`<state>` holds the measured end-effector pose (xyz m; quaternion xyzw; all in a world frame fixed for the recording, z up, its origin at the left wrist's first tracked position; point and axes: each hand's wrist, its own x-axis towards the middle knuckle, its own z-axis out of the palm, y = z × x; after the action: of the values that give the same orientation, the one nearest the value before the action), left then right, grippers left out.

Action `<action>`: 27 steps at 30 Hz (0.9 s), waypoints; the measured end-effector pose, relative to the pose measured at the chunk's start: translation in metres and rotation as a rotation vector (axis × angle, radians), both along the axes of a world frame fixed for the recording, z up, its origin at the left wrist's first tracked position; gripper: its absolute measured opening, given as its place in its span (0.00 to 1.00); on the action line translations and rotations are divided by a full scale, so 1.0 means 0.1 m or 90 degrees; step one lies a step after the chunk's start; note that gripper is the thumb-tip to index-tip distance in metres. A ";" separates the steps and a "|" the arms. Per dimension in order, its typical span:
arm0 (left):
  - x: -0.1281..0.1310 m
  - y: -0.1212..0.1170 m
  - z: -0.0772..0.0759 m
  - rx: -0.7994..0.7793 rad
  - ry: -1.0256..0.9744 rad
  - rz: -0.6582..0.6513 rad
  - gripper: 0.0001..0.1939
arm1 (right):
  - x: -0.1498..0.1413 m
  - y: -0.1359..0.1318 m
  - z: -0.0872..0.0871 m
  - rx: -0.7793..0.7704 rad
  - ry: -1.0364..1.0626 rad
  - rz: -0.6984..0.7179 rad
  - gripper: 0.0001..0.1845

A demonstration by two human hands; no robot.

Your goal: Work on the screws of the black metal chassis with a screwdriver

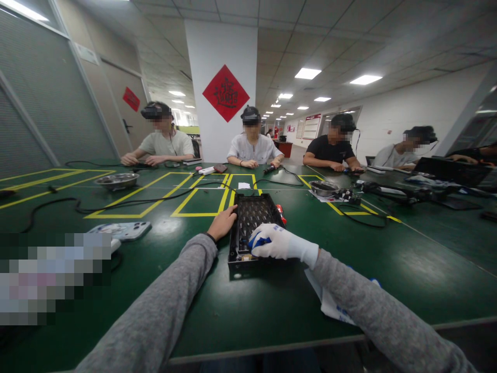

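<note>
A black rectangular tray (233, 256) with many small metal pieces in rows stands on the green table before me. My left hand (223, 223), bare, grips the tray's left rim, its fingers pointing at the far end. My right hand (274, 241) wears a white glove with blue on the palm side. Its fingers are curled down over the near right part of the tray; whatever they hold is hidden. By the near edge inside the tray lies a small yellowish piece (246, 257). A red object (281, 212) sits against the tray's far right side.
Under my right forearm lies a white cloth item with blue print (330, 300). A phone (124, 230) is to the left, beside a blurred-out area. Metal bowls (117, 180) (325, 188), black cables (155, 198) and yellow tape (198, 214) are farther off. Several people sit opposite.
</note>
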<state>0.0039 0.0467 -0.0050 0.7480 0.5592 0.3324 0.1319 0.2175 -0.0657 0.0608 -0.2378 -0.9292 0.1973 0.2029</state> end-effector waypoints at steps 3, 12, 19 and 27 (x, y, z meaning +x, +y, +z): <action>0.00 0.00 0.00 0.007 0.000 -0.008 0.26 | 0.00 0.00 0.00 0.004 0.000 -0.010 0.07; 0.00 -0.01 0.00 0.009 0.007 -0.010 0.26 | 0.01 0.00 0.00 0.023 -0.001 0.005 0.08; 0.00 -0.01 0.01 0.006 0.002 -0.008 0.26 | 0.01 0.01 -0.01 0.015 -0.003 -0.004 0.08; 0.00 0.00 0.01 0.004 -0.003 -0.008 0.26 | -0.01 0.00 0.01 0.014 -0.007 -0.012 0.07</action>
<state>0.0036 0.0466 -0.0043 0.7512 0.5528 0.3352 0.1330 0.2168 -0.0661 0.0615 -0.2454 -0.9301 0.1840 0.2022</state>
